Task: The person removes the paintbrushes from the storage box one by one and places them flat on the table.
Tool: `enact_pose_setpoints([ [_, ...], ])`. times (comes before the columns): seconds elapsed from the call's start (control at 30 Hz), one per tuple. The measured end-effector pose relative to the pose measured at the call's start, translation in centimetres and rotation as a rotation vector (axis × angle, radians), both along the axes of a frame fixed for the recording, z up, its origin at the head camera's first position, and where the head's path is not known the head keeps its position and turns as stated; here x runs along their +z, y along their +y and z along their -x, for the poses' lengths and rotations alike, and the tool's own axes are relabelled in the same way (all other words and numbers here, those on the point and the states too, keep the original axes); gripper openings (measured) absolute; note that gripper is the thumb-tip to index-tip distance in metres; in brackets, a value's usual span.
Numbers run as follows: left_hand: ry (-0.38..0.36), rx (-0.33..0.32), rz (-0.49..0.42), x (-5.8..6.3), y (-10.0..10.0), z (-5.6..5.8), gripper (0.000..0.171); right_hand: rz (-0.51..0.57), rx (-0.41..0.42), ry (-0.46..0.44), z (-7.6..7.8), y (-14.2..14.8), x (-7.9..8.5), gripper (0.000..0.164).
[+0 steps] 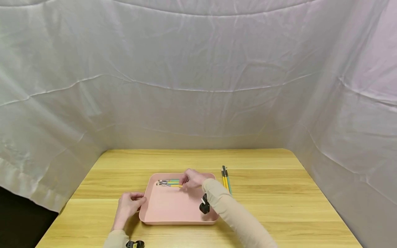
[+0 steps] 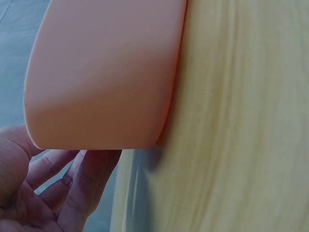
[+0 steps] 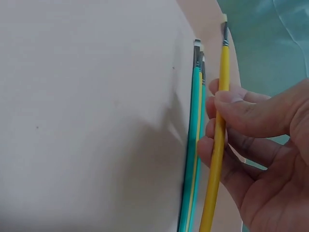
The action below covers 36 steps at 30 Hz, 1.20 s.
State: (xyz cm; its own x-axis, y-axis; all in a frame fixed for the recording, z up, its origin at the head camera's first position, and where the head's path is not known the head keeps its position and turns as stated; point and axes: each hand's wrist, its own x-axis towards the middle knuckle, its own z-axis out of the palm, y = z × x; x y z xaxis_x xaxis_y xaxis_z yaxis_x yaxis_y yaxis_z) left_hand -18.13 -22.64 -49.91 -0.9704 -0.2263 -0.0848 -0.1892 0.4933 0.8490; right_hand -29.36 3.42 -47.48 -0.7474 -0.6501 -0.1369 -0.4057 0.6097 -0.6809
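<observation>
My right hand (image 1: 193,179) is over the back part of a pink tray (image 1: 173,206) and pinches a paintbrush with a yellow handle (image 3: 220,135) between thumb and fingertips. Beside that brush, several paintbrushes (image 3: 194,140) with teal and yellow handles lie side by side along the tray's back wall, bristles pointing left in the head view. At the tray's left wall, my left hand (image 1: 128,205) grips the edge, thumb by the rim and fingers against the outside. Its fingertips are partly hidden behind the tray in the left wrist view.
More paintbrushes (image 1: 226,179) with yellow and teal handles lie on the wooden table (image 1: 279,206) to the right of the tray, partly behind the right sleeve. Grey-white curtains (image 1: 198,110) surround the table at the back and sides.
</observation>
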Motion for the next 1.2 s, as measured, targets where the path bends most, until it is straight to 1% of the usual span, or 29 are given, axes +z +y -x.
enact_pose_setpoints([
  [0.13, 0.005, 0.001, 0.006, 0.0, -0.1, 0.0, 0.028, -0.005, 0.01, -0.009, 0.1, 0.1, 0.2, 0.013],
  [0.27, -0.003, 0.0, 0.009, 0.0, -0.1, 0.0, 0.028, 0.02, 0.006, -0.034, 0.1, 0.3, 0.4, 0.014],
  [0.37, -0.006, 0.005, 0.008, 0.0, -0.1, 0.0, 0.028, 0.03, -0.001, -0.023, -0.1, 0.5, 0.7, 0.016],
  [0.5, -0.005, 0.012, 0.009, 0.0, -0.2, 0.0, 0.029, 0.038, -0.032, -0.014, -0.2, 0.9, 0.8, 0.02],
  [0.63, -0.008, 0.013, 0.008, -0.1, -0.2, 0.0, 0.029, 0.048, -0.068, -0.049, -0.4, 1.3, 0.9, 0.02],
  [0.73, -0.011, 0.014, 0.003, -0.1, -0.2, 0.0, 0.029, 0.057, -0.078, -0.061, -0.5, 1.6, 1.0, 0.019],
  [0.83, -0.012, 0.016, -0.012, -0.1, -0.1, 0.1, 0.029, 0.08, -0.078, -0.057, -0.7, 1.9, 1.3, 0.017],
  [1.07, -0.014, 0.018, -0.039, -0.2, -0.1, 0.0, 0.03, 0.158, -0.103, -0.1, -1.3, 2.7, 1.8, 0.014],
  [1.2, -0.015, 0.018, -0.037, -0.2, -0.1, 0.0, 0.03, 0.188, -0.105, -0.091, -1.6, 3.2, 1.9, 0.013],
])
